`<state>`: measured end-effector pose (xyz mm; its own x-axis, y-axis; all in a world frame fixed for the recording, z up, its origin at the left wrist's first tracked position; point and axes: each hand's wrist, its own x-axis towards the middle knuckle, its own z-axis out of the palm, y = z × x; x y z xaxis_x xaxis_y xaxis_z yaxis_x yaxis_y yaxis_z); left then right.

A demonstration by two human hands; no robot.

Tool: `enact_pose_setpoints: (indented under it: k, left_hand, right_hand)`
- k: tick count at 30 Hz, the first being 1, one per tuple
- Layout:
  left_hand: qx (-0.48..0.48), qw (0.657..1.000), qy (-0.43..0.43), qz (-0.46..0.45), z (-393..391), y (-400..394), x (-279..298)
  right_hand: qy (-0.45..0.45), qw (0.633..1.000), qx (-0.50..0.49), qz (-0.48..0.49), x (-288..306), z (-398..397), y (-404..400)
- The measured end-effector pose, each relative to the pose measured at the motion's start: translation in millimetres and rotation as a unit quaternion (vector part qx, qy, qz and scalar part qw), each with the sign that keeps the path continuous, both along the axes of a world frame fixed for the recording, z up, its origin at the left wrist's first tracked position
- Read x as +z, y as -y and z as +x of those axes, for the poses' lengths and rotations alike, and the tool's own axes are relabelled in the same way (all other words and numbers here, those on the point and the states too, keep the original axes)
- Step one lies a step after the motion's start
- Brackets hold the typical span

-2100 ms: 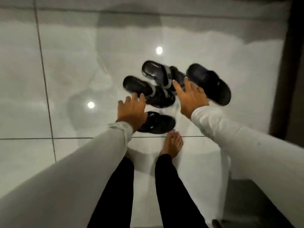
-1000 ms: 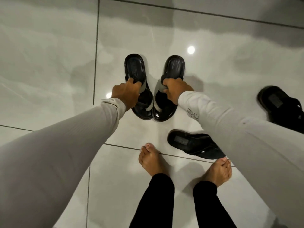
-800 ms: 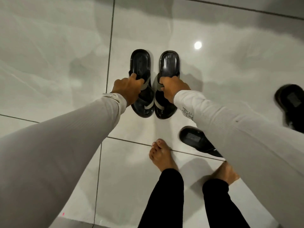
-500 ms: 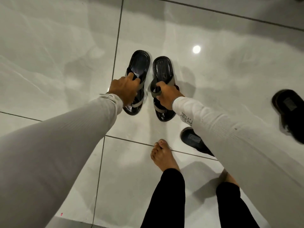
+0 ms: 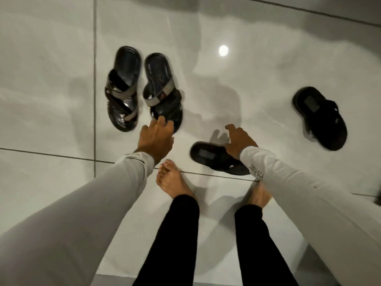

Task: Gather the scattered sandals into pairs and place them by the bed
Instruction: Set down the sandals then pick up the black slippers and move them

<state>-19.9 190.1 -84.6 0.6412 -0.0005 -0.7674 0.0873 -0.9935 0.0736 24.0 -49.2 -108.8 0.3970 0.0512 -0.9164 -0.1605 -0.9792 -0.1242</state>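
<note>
Two black sandals with grey crossed straps lie side by side on the white tiled floor, the left one (image 5: pixel 123 89) and the right one (image 5: pixel 161 89). My left hand (image 5: pixel 155 140) hovers open just below the right one's front end, fingers spread. A plain black sandal (image 5: pixel 214 157) lies near my right foot, and my right hand (image 5: pixel 239 140) is open above its right part, holding nothing. Its matching black sandal (image 5: pixel 320 118) lies apart at the right.
My bare feet (image 5: pixel 173 182) stand on the glossy floor below the sandals, the right foot (image 5: pixel 258 196) partly under my sleeve. Dark grout lines (image 5: pixel 94 79) cross the tiles. A dark floor strip (image 5: pixel 329 9) runs along the top right.
Both hands have let go of the grey-strapped sandals, which now lie together on the floor. My hands have drawn back, the right one moving over the plain black sandal by my foot.
</note>
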Motion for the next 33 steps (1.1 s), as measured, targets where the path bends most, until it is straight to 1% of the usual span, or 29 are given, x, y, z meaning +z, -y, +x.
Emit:
enact_pose_setpoints:
  k: [3,6,8,10,14,16,18,19,20,21,22,23,24,25,26,27,28,29,30,31,32,33]
  left_hand:
    - [-0.003,0.998,-0.047,-0.046,-11,69,-4]
    - [0.051,0.989,-0.098,-0.096,-19,129,-12]
    - [0.07,0.983,-0.13,-0.11,-21,165,-21]
    - [0.092,0.977,-0.162,-0.108,-22,193,-31]
    - [0.158,0.964,-0.189,-0.103,-23,248,-49]
    - [0.218,0.952,-0.192,-0.099,-21,264,-58]
    - [0.286,0.932,-0.206,-0.082,-20,273,-68]
    - [0.272,0.937,-0.208,-0.074,-24,280,-70]
    - [0.285,0.932,-0.207,-0.085,-24,288,-68]
    - [0.26,0.94,-0.191,-0.112,-27,304,-71]
    - [0.164,0.962,-0.178,-0.125,-40,330,-65]
    - [0.095,0.972,-0.155,-0.151,-52,353,-60]
    - [0.111,0.966,-0.126,-0.199,-65,378,-50]
    - [0.185,0.952,-0.122,-0.213,-65,383,-50]
    - [0.237,0.921,-0.165,-0.262,-68,387,-49]
    - [0.261,0.923,-0.155,-0.237,-61,376,-51]
    - [0.258,0.936,-0.128,-0.202,-44,348,-51]
    - [0.315,0.931,-0.071,-0.17,-23,325,-60]
    - [0.282,0.949,-0.033,-0.138,0,302,-61]
    - [0.26,0.958,0.007,-0.12,16,281,-57]
    - [0.193,0.975,0.017,-0.109,26,271,-56]
    - [0.144,0.984,0.022,-0.099,36,266,-54]
  right_hand:
    - [0.01,0.999,0.007,-0.049,2,1,67]
    - [0.033,0.996,0.017,-0.079,1,10,125]
    - [0.056,0.993,0.014,-0.101,0,21,161]
    - [0.081,0.99,0.006,-0.116,-1,30,191]
    - [0.125,0.983,0.002,-0.135,-2,47,245]
    - [0.139,0.983,0.001,-0.123,-5,52,263]
    - [0.145,0.984,-0.007,-0.099,-9,54,278]
    - [0.147,0.985,-0.009,-0.087,-11,54,284]
    - [0.146,0.986,-0.008,-0.08,-14,53,288]
    - [0.141,0.987,-0.006,-0.077,-16,52,292]
    - [0.132,0.988,-0.007,-0.076,-19,51,296]
    - [0.121,0.99,-0.008,-0.075,-22,50,298]
    - [0.109,0.991,-0.009,-0.075,-25,50,301]
    - [0.098,0.992,-0.009,-0.076,-28,49,303]
    - [0.086,0.993,-0.009,-0.077,-29,48,305]
    - [0.079,0.994,-0.011,-0.076,-31,48,307]
    - [0.074,0.994,-0.014,-0.074,-32,47,308]
    - [0.073,0.995,-0.016,-0.072,-33,46,308]
    - [0.073,0.995,-0.017,-0.071,-35,46,309]
    - [0.074,0.995,-0.018,-0.069,-36,46,308]
    - [0.074,0.995,-0.023,-0.068,-38,46,307]
    - [0.072,0.995,-0.031,-0.064,-39,47,305]
